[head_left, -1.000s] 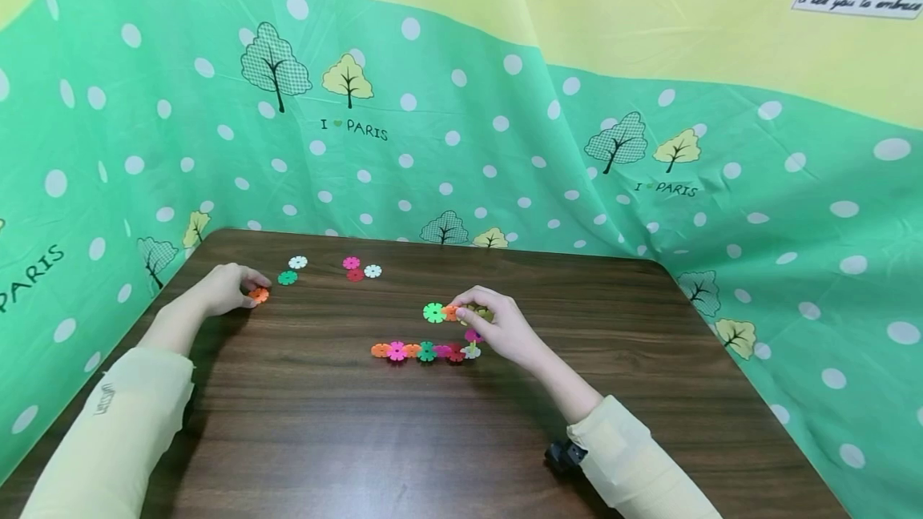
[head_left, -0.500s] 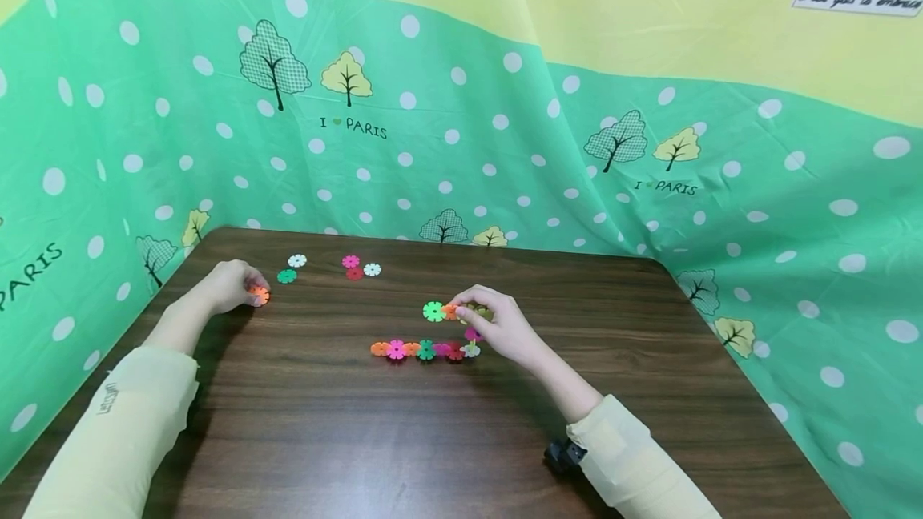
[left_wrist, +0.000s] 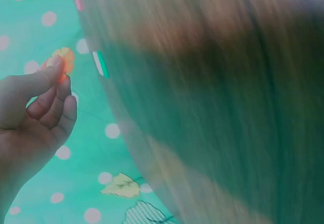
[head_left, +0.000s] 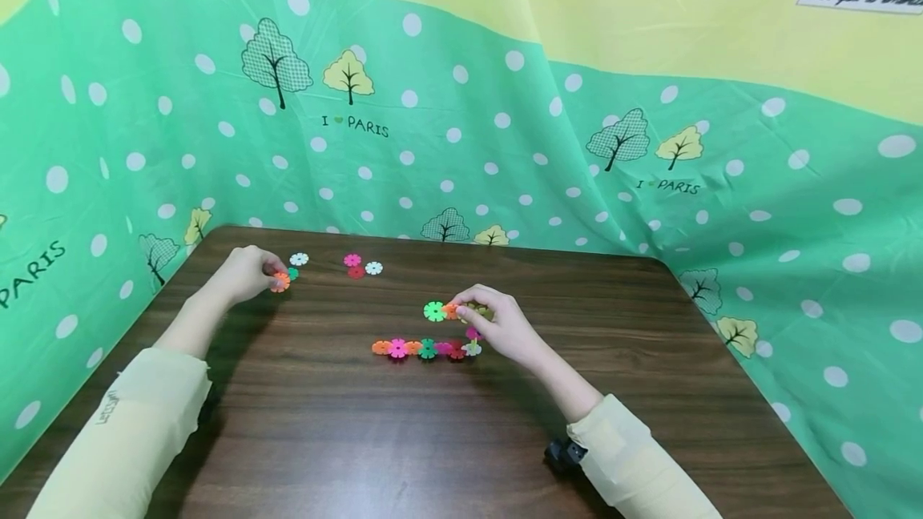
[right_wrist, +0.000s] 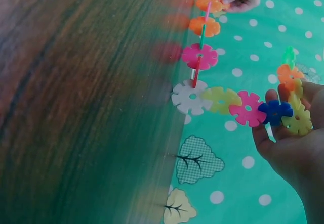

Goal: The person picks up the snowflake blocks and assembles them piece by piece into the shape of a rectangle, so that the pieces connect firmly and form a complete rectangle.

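My left hand [head_left: 245, 275] pinches an orange flower-shaped plastic disc [head_left: 280, 283] between thumb and fingers, just over the table at the far left. In the left wrist view the same orange disc [left_wrist: 66, 59] sticks out past the thumb. My right hand [head_left: 501, 323] holds a bent chain of interlocked flower discs [head_left: 398, 349] by its upper arm. A bright green disc [head_left: 434, 311] ends that arm, joined to an orange one. In the right wrist view, yellow discs [right_wrist: 299, 118] lie against the fingers, and blue, pink and white discs [right_wrist: 192, 96] form the bend.
Near the orange disc lie a loose white disc [head_left: 299, 259] and a partly covered green disc [head_left: 292, 273]. Pink [head_left: 352, 260], red [head_left: 356, 271] and white [head_left: 373, 268] discs sit grouped along the back of the brown table [head_left: 324, 423]. A green curtain [head_left: 404, 142] surrounds it.
My left hand has closed its fingers on the orange disc, picked it up and moved it right and away from me, partly covering the green disc. The right hand stays still on the chain.
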`<state>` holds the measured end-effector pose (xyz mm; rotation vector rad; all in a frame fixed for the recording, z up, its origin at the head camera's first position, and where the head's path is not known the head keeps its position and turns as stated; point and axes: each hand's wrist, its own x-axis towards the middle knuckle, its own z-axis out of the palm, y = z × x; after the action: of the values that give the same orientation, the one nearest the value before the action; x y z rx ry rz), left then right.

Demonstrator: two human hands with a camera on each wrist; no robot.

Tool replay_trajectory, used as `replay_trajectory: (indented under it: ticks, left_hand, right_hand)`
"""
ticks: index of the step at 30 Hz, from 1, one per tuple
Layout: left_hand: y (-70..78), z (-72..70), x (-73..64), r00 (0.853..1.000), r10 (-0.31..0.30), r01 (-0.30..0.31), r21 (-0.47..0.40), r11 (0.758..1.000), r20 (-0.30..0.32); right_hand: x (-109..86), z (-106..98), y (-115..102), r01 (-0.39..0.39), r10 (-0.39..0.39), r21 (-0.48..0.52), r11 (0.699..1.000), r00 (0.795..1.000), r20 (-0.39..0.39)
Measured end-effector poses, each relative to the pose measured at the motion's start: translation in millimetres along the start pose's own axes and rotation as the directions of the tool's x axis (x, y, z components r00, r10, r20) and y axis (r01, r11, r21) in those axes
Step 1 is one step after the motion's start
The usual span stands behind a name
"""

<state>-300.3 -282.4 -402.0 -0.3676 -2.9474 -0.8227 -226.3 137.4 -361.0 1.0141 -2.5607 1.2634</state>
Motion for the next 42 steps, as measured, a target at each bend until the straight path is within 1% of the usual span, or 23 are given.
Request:
replay_trajectory:
  ticks: [5, 10, 13, 17, 23, 25, 28, 33, 37, 42]
  left_hand:
    - [19.5, -0.1, 0.9, 0.998, 0.025, -0.025, -0.010, 1.000, -0.064]
    - [40.2, 1.9, -1.1, 0.991, 0.053, -0.056, -0.021, 0.998, -0.120]
    - [52.8, 3.6, -3.5, 0.987, 0.068, -0.075, -0.044, 0.996, -0.148]
    - [71.9, 6.2, -7.5, 0.975, 0.088, -0.104, -0.068, 0.992, -0.202]
    - [99.0, 10.1, -13.2, 0.951, 0.142, -0.170, -0.083, 0.982, -0.276]
    - [106.3, 11.7, -15.0, 0.945, 0.155, -0.188, -0.091, 0.978, -0.289]
    - [115.6, 15.9, -17.2, 0.941, 0.156, -0.198, -0.115, 0.973, -0.302]
    - [130.9, 22.9, -22.3, 0.938, 0.142, -0.206, -0.179, 0.962, -0.318]
    - [141.2, 29.0, -25.9, 0.938, 0.129, -0.214, -0.242, 0.946, -0.321]
    - [150.7, 38.8, -27.7, 0.934, 0.123, -0.223, -0.276, 0.935, -0.336]
  right_hand:
    - [-0.1, 0.3, 0.5, 0.004, -0.004, 0.005, 1.000, 1.000, -0.005]
    - [0.0, 0.9, 0.7, -0.004, 0.004, 0.003, 1.000, 1.000, -0.003]
    - [0.6, 1.3, 0.2, -0.003, 0.003, -0.001, 1.000, 1.000, -0.002]
    - [1.5, 1.5, -0.6, -0.011, 0.011, -0.008, 1.000, 1.000, -0.003]
    - [1.9, 1.1, -1.7, -0.038, 0.038, -0.006, 0.999, 0.999, -0.003]
    - [2.0, 1.1, -1.9, -0.040, 0.040, -0.009, 0.999, 0.999, -0.005]
    - [2.1, 1.8, -1.5, -0.037, 0.037, -0.012, 0.999, 0.999, -0.015]
    - [2.2, 2.6, -2.4, -0.040, 0.039, -0.020, 0.999, 0.998, -0.038]
    - [2.2, 2.8, -3.7, -0.043, 0.042, -0.029, 0.999, 0.998, -0.054]
    - [2.0, 3.2, -4.6, -0.049, 0.047, -0.030, 0.998, 0.997, -0.063]
